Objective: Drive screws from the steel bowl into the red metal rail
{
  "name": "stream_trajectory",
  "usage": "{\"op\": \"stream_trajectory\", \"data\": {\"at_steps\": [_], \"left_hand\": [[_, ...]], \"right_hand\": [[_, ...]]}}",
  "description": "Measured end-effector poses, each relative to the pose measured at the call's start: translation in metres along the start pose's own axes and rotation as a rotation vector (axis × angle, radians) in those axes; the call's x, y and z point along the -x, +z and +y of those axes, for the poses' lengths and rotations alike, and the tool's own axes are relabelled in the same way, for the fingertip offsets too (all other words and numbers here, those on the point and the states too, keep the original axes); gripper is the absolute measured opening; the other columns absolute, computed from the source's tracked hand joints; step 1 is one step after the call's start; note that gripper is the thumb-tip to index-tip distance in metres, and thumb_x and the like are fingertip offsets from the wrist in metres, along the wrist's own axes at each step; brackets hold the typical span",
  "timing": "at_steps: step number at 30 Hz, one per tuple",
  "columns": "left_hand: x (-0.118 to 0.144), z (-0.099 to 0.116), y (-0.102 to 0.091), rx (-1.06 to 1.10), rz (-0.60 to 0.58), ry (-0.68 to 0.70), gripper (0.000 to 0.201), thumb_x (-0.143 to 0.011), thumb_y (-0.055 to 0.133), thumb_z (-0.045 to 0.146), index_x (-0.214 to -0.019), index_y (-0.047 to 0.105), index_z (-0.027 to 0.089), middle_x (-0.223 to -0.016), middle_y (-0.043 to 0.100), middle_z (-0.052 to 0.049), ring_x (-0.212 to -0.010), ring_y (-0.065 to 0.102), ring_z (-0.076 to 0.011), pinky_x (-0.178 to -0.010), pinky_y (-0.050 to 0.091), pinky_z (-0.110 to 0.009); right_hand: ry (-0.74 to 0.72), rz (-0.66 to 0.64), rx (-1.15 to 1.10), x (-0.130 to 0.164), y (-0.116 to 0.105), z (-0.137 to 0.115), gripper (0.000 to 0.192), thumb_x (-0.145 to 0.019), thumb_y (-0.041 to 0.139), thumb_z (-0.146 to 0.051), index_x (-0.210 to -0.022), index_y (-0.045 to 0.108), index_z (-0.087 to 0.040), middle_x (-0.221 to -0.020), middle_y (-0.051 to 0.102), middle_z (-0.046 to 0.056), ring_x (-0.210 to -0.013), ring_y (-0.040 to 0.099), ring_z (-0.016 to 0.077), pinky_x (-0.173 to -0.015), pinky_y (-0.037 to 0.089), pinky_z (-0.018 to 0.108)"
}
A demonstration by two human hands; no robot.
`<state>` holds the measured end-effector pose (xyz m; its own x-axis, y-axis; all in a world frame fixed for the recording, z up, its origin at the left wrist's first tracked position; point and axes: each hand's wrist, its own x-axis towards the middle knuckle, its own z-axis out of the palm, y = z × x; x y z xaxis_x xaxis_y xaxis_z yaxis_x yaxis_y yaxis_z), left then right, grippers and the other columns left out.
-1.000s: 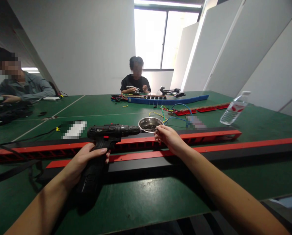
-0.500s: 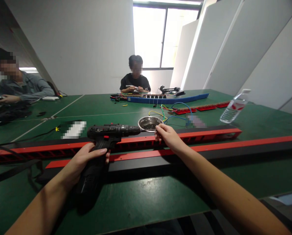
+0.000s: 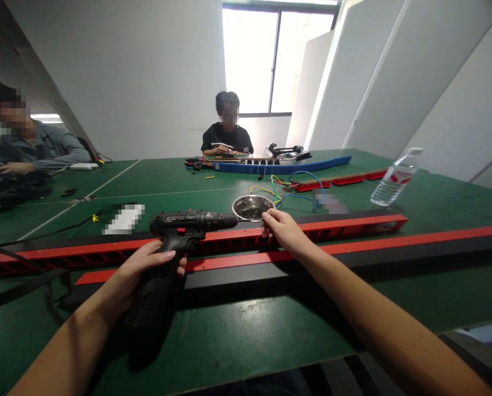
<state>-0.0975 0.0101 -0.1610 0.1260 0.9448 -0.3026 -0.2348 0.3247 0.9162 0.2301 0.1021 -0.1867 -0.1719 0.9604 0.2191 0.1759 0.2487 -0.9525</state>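
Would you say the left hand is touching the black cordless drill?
Touching. The head view shows the left hand wrapped around the grip of the black cordless drill, its fingers curled across the handle's front.

A black cordless drill point(image 3: 175, 231) with a small red switch lies across long red-and-black strips point(image 3: 344, 234) on a dark green table point(image 3: 237, 335) marked with thin white lines. A silver metal bowl point(image 3: 252, 207) holds black screws. Behind it, yellow, green and blue wires point(image 3: 285, 187) curl beside a blue strip point(image 3: 287, 165). A clear plastic bottle point(image 3: 394, 180) carries a red-and-white label. Two co-workers wear grey point(image 3: 51, 147) and black point(image 3: 227, 137).
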Motion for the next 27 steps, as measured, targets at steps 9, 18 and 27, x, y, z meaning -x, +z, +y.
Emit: {"op": "stream_trajectory", "data": {"at_steps": [9,18,27], "left_hand": [[0.015,-0.002,0.015,-0.075,0.075,0.072,0.036,-0.069,0.087,0.023,-0.099,0.071,0.012,-0.085,0.079,-0.011,-0.071,0.076,-0.0216,-0.065,0.063,-0.028],[0.012,-0.001,0.011,-0.087,0.042,0.062,0.038,-0.069,0.087,0.025,-0.101,0.07,0.013,-0.088,0.078,-0.011,-0.073,0.075,-0.0226,-0.067,0.063,-0.03],[0.012,-0.002,0.009,-0.115,0.044,0.052,0.035,-0.071,0.086,0.026,-0.1,0.071,0.013,-0.088,0.078,-0.01,-0.074,0.075,-0.0217,-0.07,0.062,-0.03]], "right_hand": [[0.008,0.002,0.02,-0.001,-0.001,0.002,0.032,-0.095,0.053,-0.042,-0.07,0.052,-0.021,-0.061,0.061,0.001,-0.053,0.053,0.0138,-0.051,0.041,0.027],[0.012,0.002,0.025,0.0,-0.001,0.0,0.033,-0.094,0.054,-0.043,-0.069,0.053,-0.021,-0.06,0.061,0.001,-0.052,0.053,0.0138,-0.05,0.04,0.027],[0.013,0.001,0.02,0.0,0.0,0.001,0.034,-0.094,0.055,-0.044,-0.07,0.053,-0.022,-0.06,0.061,0.001,-0.051,0.052,0.0134,-0.052,0.04,0.028]]}}
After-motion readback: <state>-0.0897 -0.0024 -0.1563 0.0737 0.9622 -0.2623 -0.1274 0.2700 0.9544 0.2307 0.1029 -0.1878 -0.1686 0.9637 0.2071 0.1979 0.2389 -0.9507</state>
